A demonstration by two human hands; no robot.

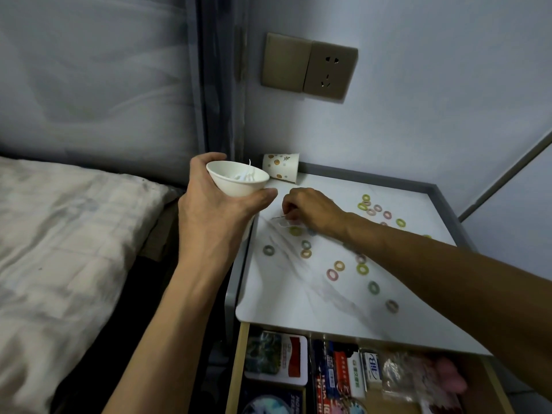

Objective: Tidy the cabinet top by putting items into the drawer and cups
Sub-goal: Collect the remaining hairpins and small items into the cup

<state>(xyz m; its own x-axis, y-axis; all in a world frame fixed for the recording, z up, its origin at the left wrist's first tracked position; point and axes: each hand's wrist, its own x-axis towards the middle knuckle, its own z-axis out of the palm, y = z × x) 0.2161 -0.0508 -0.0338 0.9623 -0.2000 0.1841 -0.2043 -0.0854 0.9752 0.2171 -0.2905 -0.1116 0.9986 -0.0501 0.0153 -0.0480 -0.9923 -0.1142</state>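
Sideways cup (282,167) at back-left corner of cabinet top (283,294), rings (362,268) across it, drawer (237,369) below in front, bed (59,234) left.

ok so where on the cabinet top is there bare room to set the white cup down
Bare: the front-left corner of the cabinet top, nearer than the grey ring; also the back strip between the tipped dotted cup and the right rim. Crowded: the middle and right, strewn with rings.

**Item tally, cabinet top**

I count two paper cups, the white cup (239,182) and the dotted cup (280,167); about twenty coloured rings (331,274), some partly hidden; one open drawer (238,369); two beige wall plates (283,62).
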